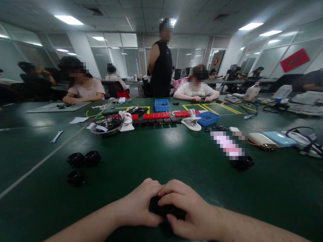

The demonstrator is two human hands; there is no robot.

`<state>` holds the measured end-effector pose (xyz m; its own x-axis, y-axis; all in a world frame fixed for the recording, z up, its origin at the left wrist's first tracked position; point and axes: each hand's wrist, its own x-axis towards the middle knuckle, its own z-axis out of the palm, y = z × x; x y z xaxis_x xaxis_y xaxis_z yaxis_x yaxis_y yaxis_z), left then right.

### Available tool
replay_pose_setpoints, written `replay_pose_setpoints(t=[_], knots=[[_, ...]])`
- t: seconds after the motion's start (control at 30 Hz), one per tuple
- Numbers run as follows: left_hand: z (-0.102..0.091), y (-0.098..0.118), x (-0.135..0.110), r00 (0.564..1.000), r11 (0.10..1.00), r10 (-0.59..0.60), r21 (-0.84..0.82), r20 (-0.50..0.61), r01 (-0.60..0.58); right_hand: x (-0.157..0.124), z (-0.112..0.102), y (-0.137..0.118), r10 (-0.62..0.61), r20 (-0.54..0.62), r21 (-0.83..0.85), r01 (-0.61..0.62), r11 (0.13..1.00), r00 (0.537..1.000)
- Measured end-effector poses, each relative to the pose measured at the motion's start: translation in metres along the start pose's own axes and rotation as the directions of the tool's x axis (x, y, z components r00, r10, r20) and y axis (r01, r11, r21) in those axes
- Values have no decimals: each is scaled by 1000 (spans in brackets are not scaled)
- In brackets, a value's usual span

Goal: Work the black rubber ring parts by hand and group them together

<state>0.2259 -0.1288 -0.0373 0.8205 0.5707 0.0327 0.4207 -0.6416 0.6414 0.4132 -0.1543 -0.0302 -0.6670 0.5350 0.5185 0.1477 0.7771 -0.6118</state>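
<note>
Close to the front of the green table, my left hand [141, 205] and my right hand [188, 208] are both closed around one black round part [166, 209]. Its lower side and much of its outline are hidden by my fingers. The left hand grips it from the left, thumb low. The right hand's fingers curl over its top and right side. Off to the left sit three black ring-shaped parts [76, 159], two side by side and one nearer to me. Another dark round part [243, 162] lies to the right.
Across the table [141, 158] run red power strips [156, 115], with white clamps [192, 122], a blue bin [208, 118] and a bowl of cables [107, 125]. A wrench [57, 136] lies left; power banks [263, 141] lie right. Other people sit opposite; one person stands.
</note>
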Motion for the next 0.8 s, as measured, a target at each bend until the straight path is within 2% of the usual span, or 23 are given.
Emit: replay_pose_setpoints(t=[0.1,0.2,0.33,0.47,0.6,0.7,0.8], knots=[[0,0,-2,1000,1000,-10,-22,-5,10,3,-2,-3,-27,26,10,26,1000,999],[2,-3,-4,999,999,-37,-11,-13,36,2,-3,-3,-26,-9,-21,26,999,1000],[6,-3,-5,995,998,-61,-14,-76,60,-2,-2,-2,61,-97,-59,-67,996,993],[12,3,-3,977,987,-159,-25,-141,157,-5,0,-1,124,-163,-65,-136,989,979],[15,7,0,953,966,-255,-4,-166,258,-6,5,0,188,-129,-84,-200,976,974],[15,8,2,953,963,-266,-6,-146,268,-5,8,2,263,-71,-124,-271,955,962],[13,7,3,959,967,-255,-29,-125,254,-5,8,4,248,-51,-129,-253,959,967]])
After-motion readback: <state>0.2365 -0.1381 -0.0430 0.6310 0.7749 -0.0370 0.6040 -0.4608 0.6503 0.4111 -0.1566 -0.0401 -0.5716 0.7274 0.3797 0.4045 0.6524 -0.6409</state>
